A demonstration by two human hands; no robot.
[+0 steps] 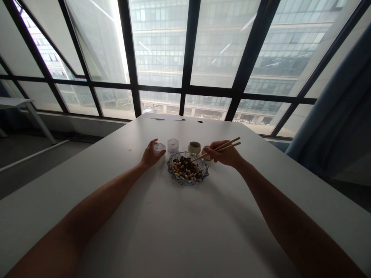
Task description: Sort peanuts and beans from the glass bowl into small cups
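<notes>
A glass bowl (188, 181) with a scalloped rim stands on the white table, filled with mixed nuts and dark seeds (186, 168). My right hand (224, 153) grips a pair of wooden chopsticks (230, 144), their tips down among the nuts. To the bowl's left, my left hand (152, 153) is closed round a small translucent cup (159, 147), thumb and fingers on its sides. Just behind the bowl is a second translucent cup (173, 145). A greenish ceramic cup (194, 147) stands to its right, and another small cup (206, 153) is partly hidden by my right hand.
White papers (164, 116) lie at the table's far edge, near two dark round holes. Large dark-framed windows rise behind the table (185, 224). A blue curtain (333, 96) hangs at the right, and another white table (16, 102) stands at the left.
</notes>
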